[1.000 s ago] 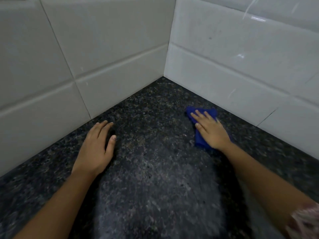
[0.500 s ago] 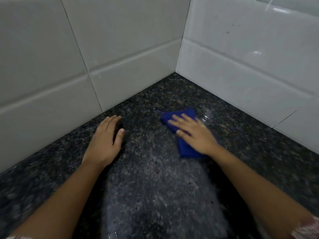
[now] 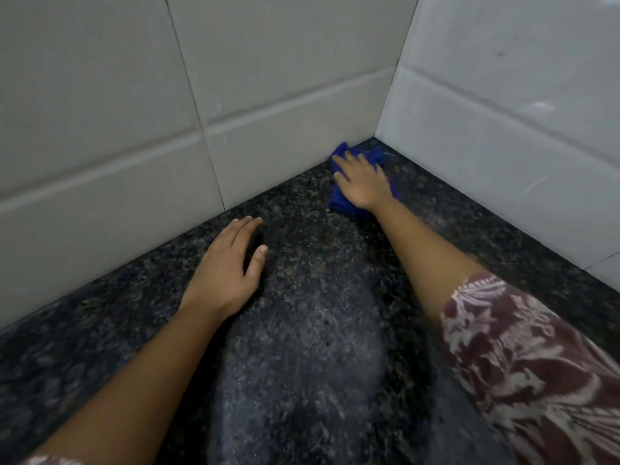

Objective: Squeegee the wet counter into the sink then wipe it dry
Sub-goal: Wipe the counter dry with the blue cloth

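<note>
where the two tiled walls (image 3: 285, 152) meet, right hand (image 3: 364, 184) presses a blue cloth (image 3: 339, 199) flat on the dark table (image 3: 302, 330), fingers (image 3: 340, 161) spread over it. left hand (image 3: 224, 268) rests palm-down nearby, fingers loosely open, holding nothing.

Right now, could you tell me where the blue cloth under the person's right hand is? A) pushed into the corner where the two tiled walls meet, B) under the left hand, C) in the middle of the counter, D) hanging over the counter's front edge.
A: the right hand presses the blue cloth flat on the counter beside the tiled corner.
</note>
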